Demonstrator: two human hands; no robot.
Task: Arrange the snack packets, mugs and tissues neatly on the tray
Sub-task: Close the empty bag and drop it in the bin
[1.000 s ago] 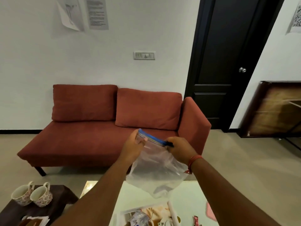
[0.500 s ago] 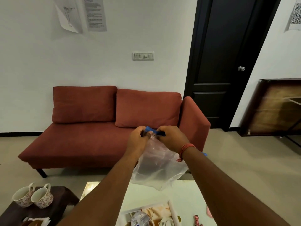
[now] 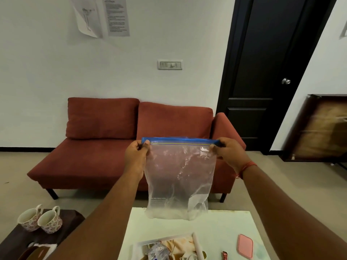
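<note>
While stretched taut, bag point(image 3: 180, 177) pinched between fingers point(image 3: 145, 147).

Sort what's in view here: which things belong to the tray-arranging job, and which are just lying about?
Job:
mugs, two, on the dark side table
tray on the white table
packet on the tray
tissues near the mugs

Lying about:
zip bag, pinched at its top corners by the left hand and right hand
pink case
sofa
</note>
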